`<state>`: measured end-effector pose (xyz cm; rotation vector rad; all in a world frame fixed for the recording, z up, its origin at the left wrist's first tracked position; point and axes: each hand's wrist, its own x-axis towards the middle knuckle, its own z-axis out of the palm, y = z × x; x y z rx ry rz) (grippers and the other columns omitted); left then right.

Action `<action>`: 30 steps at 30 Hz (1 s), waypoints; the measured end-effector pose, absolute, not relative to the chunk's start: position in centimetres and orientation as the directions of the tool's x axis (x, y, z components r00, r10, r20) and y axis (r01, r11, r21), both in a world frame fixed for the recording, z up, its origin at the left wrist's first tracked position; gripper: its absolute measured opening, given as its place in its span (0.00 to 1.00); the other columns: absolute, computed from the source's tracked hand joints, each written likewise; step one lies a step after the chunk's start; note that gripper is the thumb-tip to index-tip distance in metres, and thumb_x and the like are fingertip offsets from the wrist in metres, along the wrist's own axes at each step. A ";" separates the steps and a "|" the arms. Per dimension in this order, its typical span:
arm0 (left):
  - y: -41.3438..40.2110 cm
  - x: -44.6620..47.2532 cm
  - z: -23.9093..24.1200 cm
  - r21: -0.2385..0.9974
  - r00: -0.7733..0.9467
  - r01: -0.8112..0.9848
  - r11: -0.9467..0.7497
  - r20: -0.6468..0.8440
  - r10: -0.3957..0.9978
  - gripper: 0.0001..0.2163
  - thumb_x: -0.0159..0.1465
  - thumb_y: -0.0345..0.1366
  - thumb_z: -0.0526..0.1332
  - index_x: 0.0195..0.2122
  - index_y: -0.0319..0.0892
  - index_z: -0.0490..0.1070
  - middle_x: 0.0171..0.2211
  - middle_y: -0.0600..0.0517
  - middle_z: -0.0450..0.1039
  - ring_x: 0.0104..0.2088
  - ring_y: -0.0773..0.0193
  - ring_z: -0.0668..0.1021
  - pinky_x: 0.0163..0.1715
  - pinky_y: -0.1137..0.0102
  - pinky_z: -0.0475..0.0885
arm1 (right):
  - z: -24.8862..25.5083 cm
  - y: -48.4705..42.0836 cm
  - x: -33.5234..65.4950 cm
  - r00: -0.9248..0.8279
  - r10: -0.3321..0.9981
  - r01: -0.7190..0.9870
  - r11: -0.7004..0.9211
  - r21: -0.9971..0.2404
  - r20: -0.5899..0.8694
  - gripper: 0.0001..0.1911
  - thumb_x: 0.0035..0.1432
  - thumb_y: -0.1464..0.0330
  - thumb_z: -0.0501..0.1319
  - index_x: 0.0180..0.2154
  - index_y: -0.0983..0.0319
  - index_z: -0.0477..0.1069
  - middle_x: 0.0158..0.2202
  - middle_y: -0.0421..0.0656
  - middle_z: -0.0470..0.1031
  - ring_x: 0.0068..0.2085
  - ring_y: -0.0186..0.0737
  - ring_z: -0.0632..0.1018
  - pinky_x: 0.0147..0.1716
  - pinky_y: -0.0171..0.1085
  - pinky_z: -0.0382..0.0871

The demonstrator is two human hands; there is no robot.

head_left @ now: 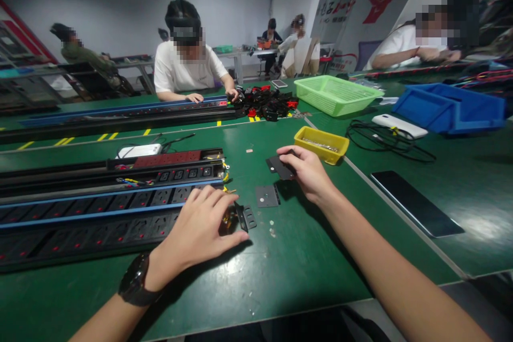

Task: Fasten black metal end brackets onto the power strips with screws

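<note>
My right hand (pixel 308 171) pinches a flat black metal plate (pixel 282 166) between thumb and fingers, raised over the green table. Below it, a similar dark plate (pixel 266 196) lies flat. My left hand (pixel 202 224), with a black watch on the wrist, is spread over the right end of the nearest black power strip (pixel 120 232). Its thumb and forefinger are apart on either side of that end. A black slotted bracket (pixel 248 217) stands out from the strip's end beside the fingertips. Whether the fingertips press on it is unclear. Loose wires partly show under the hand.
More strips (pixel 180 173) with exposed wires lie behind. A yellow tray (pixel 320 144) of small metal parts, a green basket (pixel 336 95), a blue bin (pixel 449 109), a phone (pixel 417 203) and a cable (pixel 388 141) are to the right. Across the table a person (pixel 188 64) handles another strip.
</note>
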<state>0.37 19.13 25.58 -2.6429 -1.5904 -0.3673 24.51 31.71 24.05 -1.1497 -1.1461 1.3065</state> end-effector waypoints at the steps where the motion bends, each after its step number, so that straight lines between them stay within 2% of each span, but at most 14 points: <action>1: 19.1 0.5 25.4 0.085 0.438 0.882 -0.464 0.216 0.873 0.28 0.62 0.59 0.65 0.54 0.42 0.71 0.51 0.44 0.75 0.49 0.47 0.73 0.48 0.54 0.65 | 24.1 31.7 24.5 -0.037 0.999 -0.096 -0.041 -0.995 -0.037 0.15 0.42 0.62 0.68 0.35 0.59 0.77 0.30 0.38 0.74 0.27 0.35 0.71 0.21 0.32 0.61; 4: 19.2 0.6 25.0 0.066 0.422 0.894 -0.443 0.206 0.883 0.30 0.62 0.61 0.64 0.54 0.41 0.72 0.50 0.43 0.75 0.49 0.46 0.72 0.46 0.54 0.65 | 24.1 31.7 24.5 -0.035 0.999 -0.102 -0.038 -0.994 -0.035 0.15 0.42 0.62 0.68 0.35 0.59 0.78 0.30 0.38 0.74 0.27 0.35 0.71 0.20 0.31 0.61; 8: 19.4 0.5 24.6 0.064 0.431 0.890 -0.452 0.211 0.878 0.28 0.63 0.60 0.64 0.53 0.41 0.72 0.51 0.43 0.73 0.49 0.47 0.72 0.46 0.54 0.64 | 24.2 31.7 24.5 -0.027 0.999 -0.095 -0.030 -0.995 -0.028 0.15 0.42 0.62 0.68 0.35 0.59 0.78 0.30 0.38 0.75 0.27 0.35 0.71 0.20 0.31 0.61; 30: 19.5 0.3 24.7 0.207 0.422 0.860 -0.467 0.225 0.878 0.23 0.63 0.52 0.66 0.53 0.43 0.71 0.52 0.45 0.74 0.50 0.49 0.73 0.49 0.56 0.67 | 24.2 31.7 24.6 -0.018 1.000 -0.069 -0.003 -0.998 -0.002 0.14 0.43 0.62 0.68 0.35 0.58 0.78 0.30 0.39 0.75 0.28 0.37 0.73 0.22 0.33 0.62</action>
